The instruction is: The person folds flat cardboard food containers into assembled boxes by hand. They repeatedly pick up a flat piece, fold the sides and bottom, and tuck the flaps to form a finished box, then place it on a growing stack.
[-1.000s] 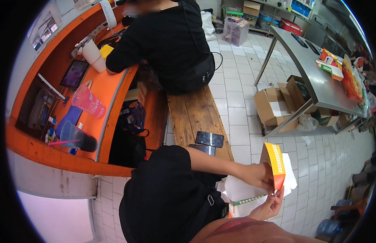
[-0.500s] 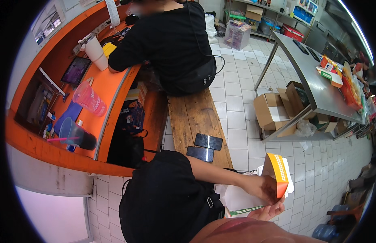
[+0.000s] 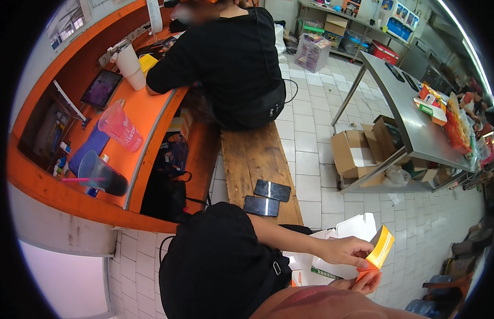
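A small yellow and orange paper box (image 3: 382, 247) stands tilted between my hands. My left hand (image 3: 343, 251) reaches across from the left, fingers closed on the box's near side. From below, my right hand (image 3: 367, 283) grips its lower orange end, partly covered by the box. Under and beside my hands lie white cardboard box pieces (image 3: 357, 226), one with a green patterned edge (image 3: 325, 273). How the pieces are stacked I cannot tell.
Two dark phones (image 3: 272, 190) rest on the wooden bench (image 3: 247, 159), where a person in black (image 3: 236, 64) sits ahead. An orange counter (image 3: 146, 133) at left holds cups and a tablet (image 3: 101, 89). At right stands a steel table (image 3: 401, 101) with cartons (image 3: 358, 151) beneath.
My hands have shifted slightly right with the box, which now tilts more to the right. More of the white cardboard shows behind my left hand.
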Available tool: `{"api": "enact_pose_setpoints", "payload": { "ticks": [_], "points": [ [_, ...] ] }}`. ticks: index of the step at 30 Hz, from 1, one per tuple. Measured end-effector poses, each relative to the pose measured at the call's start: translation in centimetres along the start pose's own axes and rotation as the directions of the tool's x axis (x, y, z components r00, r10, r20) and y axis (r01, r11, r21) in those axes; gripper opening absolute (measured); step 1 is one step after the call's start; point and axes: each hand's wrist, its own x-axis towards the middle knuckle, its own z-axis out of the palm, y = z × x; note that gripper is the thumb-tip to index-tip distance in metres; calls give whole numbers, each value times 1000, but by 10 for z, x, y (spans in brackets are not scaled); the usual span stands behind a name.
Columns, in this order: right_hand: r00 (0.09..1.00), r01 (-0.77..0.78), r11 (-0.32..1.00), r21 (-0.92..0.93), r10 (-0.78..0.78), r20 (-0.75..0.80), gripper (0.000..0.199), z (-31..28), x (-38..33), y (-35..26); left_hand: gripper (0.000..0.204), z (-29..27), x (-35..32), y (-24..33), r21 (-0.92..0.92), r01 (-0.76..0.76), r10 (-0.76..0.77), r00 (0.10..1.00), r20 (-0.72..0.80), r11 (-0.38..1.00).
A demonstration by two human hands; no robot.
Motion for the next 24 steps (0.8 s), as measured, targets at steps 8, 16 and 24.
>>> {"api": "enact_pose_setpoints", "payload": {
  "ticks": [8,16,24],
  "points": [
    [994,-60,998,22,57,88,32,-1,-3,-9,28,-7,-1,-11,338,-394,431,902,-40,855],
    [976,-139,989,50,128,174,39,-1,2,-16,36,15,-3,-26,-271,-42,-12,981,-195,962],
    [944,-222,973,66,197,264,48,7,8,-30,39,13,3,-29,-79,-75,48,952,-301,994]
  ]
}}
